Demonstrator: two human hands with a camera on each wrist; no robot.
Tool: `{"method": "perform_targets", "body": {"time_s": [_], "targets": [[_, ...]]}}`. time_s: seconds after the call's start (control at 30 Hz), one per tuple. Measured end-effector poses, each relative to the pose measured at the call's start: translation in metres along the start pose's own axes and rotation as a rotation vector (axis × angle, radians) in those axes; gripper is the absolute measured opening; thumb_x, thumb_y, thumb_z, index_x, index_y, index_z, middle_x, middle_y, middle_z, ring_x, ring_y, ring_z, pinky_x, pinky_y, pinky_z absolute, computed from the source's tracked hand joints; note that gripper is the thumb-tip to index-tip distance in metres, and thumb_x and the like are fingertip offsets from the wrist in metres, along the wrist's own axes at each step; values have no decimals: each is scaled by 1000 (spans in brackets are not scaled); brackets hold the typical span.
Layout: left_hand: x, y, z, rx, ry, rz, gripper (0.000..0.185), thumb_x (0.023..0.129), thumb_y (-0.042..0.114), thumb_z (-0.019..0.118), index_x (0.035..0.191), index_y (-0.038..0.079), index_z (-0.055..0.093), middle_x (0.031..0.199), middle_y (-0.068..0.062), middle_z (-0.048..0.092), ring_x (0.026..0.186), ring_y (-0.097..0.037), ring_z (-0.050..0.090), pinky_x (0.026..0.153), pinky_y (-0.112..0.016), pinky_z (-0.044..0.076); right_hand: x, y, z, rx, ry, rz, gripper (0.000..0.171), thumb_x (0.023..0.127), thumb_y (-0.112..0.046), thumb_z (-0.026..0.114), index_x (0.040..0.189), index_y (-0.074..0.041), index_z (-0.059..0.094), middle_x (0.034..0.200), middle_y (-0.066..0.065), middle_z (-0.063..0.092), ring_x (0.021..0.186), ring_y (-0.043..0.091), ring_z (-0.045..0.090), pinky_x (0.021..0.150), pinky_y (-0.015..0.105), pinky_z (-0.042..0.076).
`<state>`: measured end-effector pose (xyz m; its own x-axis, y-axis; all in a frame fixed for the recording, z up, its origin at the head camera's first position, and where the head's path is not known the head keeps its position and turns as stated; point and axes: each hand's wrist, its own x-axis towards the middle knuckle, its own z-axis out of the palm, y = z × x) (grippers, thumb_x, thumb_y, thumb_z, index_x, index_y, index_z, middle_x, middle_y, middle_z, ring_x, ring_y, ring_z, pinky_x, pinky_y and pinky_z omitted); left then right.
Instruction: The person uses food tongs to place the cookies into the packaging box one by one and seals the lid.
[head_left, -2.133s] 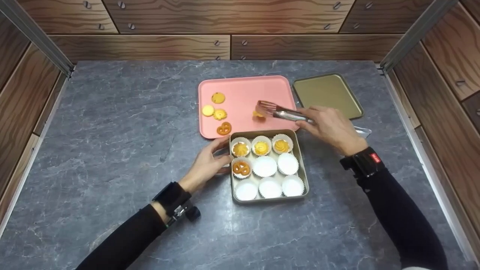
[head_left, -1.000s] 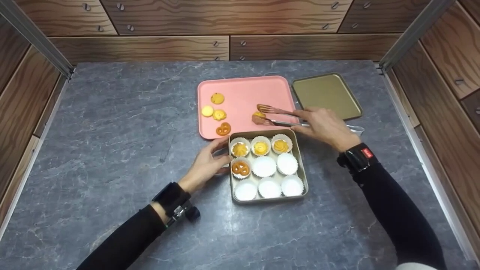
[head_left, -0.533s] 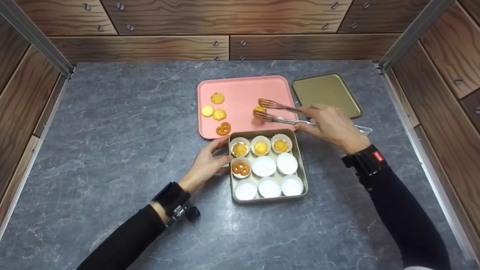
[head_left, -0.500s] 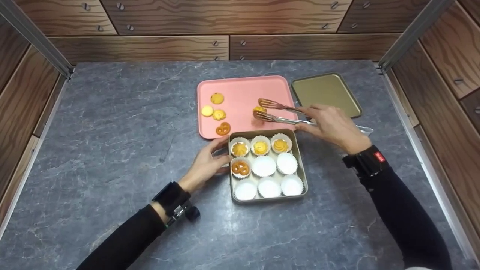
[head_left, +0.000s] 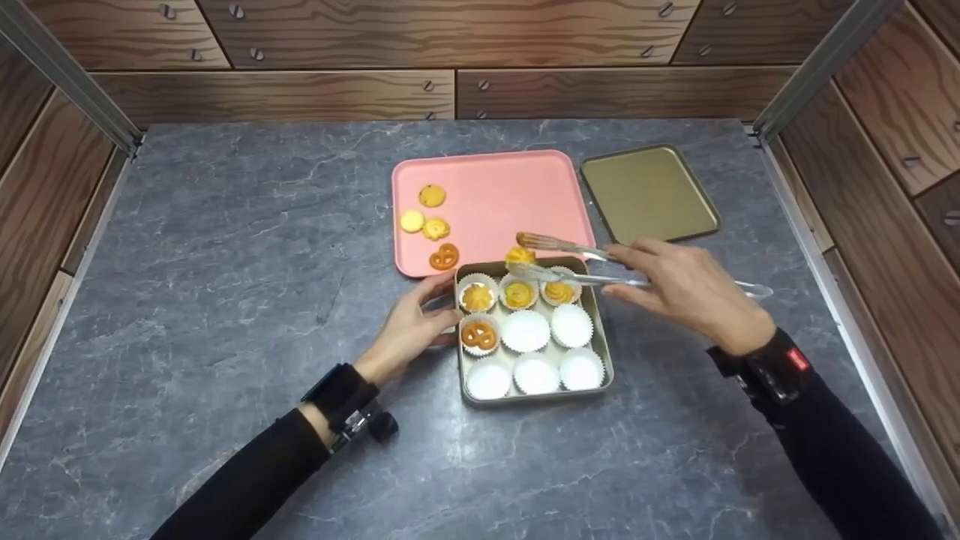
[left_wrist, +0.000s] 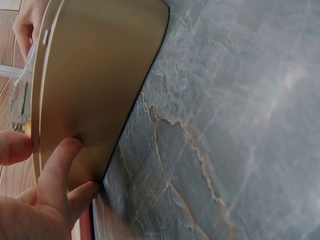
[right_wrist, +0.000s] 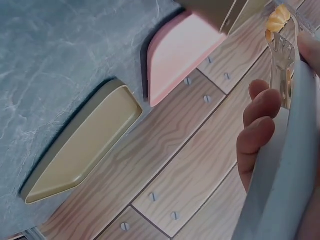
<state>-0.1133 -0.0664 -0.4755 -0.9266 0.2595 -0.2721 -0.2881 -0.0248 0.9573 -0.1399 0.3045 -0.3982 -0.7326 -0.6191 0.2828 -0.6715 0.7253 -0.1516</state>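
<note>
My right hand [head_left: 690, 292] grips metal tongs [head_left: 577, 279], whose tips hold a yellow ridged cookie [head_left: 520, 257] above the back rim of the square tin [head_left: 609, 352]. In the right wrist view that cookie [right_wrist: 278, 19] sits between the slotted tong heads. The tin bears white paper cups in rows; swirled cookies [head_left: 559, 292] lie in the back row and a pretzel [head_left: 479, 335] at the left of the middle row. My left hand [head_left: 409, 326] rests on the tin's left side; in the left wrist view its fingertips press the outer wall [left_wrist: 95, 75].
A pink tray [head_left: 495, 180] lies behind the tin. On its left side are a round cookie [head_left: 432, 196], a pale round one [head_left: 412, 220], a flower-shaped one [head_left: 436, 229] and a pretzel [head_left: 444, 256]. The gold lid [head_left: 649, 193] lies at the tray's right.
The tongs picked up the ridged cookie from the pink tray. My right hand has moved toward me, bringing it over the tin's back edge. My left hand stays on the tin.
</note>
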Motion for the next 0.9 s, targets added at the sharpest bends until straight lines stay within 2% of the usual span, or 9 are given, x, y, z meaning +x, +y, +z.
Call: {"method": "perform_targets", "body": {"time_s": [0.1, 0.33, 0.47, 0.9], "targets": [[0, 0, 0, -1, -4, -4, 73, 91, -3, 66, 158, 10, 40, 156, -19, 44, 121, -36, 64, 89, -43, 64, -9, -6, -1, -5, -17, -25, 55, 88, -37, 81, 134, -9, 68, 101, 6, 69, 66, 13, 60, 52, 33, 56], [0, 0, -1, 18, -2, 0, 73, 91, -2, 67, 158, 11, 40, 156, -18, 45, 120, -36, 65, 86, -43, 65, -28, -14, 1, 14, -91, -87, 57, 88, -38, 81, 135, -8, 68, 96, 3, 67, 60, 4, 52, 49, 20, 51], [0, 0, -1, 17, 0, 2, 73, 91, -2, 67, 158, 11, 41, 156, -18, 45, 120, -36, 65, 86, -43, 65, -33, -17, 2, 6, -129, -103, 59, 85, -37, 83, 134, -7, 68, 99, 4, 69, 59, 5, 54, 50, 21, 53], [-2, 1, 0, -14, 4, -3, 72, 92, -4, 66, 158, 10, 41, 155, -19, 45, 115, -34, 67, 85, -43, 65, -33, -20, 5, -32, -189, -105, 58, 87, -44, 81, 131, -9, 71, 97, 2, 67, 58, 5, 51, 47, 21, 49]]}}
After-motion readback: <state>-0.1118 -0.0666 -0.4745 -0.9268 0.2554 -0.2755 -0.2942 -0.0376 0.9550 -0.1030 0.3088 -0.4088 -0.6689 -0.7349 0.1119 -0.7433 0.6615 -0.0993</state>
